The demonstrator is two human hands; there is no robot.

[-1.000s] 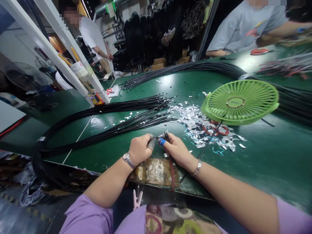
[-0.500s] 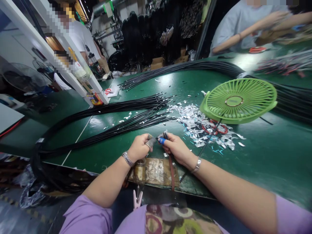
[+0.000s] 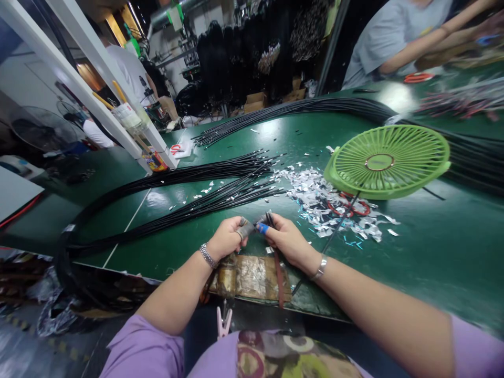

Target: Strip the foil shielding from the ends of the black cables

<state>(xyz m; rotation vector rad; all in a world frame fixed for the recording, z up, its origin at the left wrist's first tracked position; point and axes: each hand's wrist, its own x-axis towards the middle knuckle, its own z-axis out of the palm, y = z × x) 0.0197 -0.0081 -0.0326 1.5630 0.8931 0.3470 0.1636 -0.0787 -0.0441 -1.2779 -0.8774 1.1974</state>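
Note:
My left hand (image 3: 226, 237) and my right hand (image 3: 286, 239) meet near the front edge of the green table (image 3: 433, 252). Both are closed in a pinch on the end of a thin black cable (image 3: 269, 219). The left fingertip wears a grey wrap, the right one a blue wrap. From the right hand the cable runs down over a taped pad (image 3: 252, 275) on the table edge. Just behind my hands lies a long bundle of black cables (image 3: 189, 197) with bared ends.
A pile of silver foil scraps (image 3: 326, 205) lies right of the cable ends, with red-handled scissors (image 3: 350, 207) in it. A green fan (image 3: 388, 160) lies flat behind. Another cable bundle (image 3: 299, 110) crosses farther back. A person in a grey shirt (image 3: 394, 37) works at the far right.
My hands stay pinched on the cable end and have barely shifted. The person at the far right has moved an arm across the table.

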